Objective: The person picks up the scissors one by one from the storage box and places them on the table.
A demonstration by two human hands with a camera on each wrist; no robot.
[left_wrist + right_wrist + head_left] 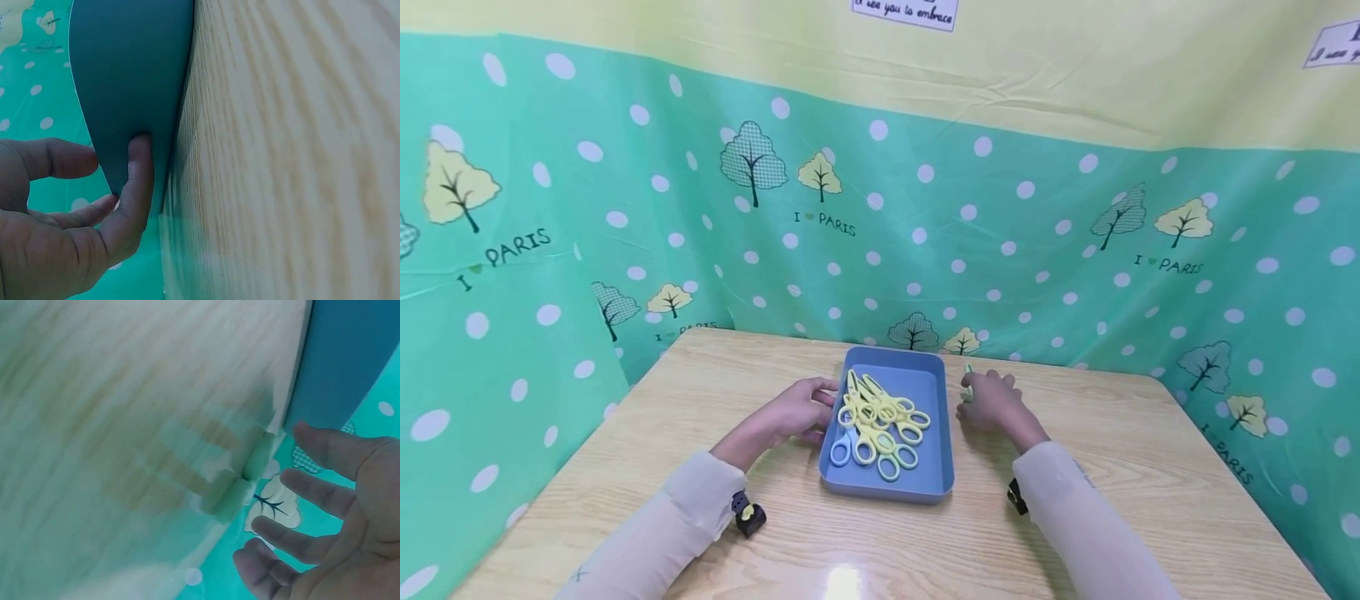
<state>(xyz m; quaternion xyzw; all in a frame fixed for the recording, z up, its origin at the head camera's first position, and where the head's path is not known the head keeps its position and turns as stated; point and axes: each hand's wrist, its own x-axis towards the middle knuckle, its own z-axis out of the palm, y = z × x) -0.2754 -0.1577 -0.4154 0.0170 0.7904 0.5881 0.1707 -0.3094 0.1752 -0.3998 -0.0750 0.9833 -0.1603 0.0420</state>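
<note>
A blue-grey tray (891, 493) holds several scissors (867, 412), mostly yellow, with a light blue pair (841, 451) and a pale green handle (889, 467) among them. My left hand (801, 408) is at the tray's left side. In the left wrist view one fingertip of that hand (56, 244) rests against the outer wall (134, 69), while other fingers reach its rim. Right of the tray, my right hand (992, 402) hovers around a small green item (968, 368), partly hidden. Its fingers look loosely spread and apart from the green pieces (256, 456) in the right wrist view.
A wood-grain table (880, 546) carries everything. Behind and at the sides hangs a green and yellow curtain (925, 208) with dots and trees, meeting the table's back edge. Dark wrist straps (748, 514) show below the sleeves.
</note>
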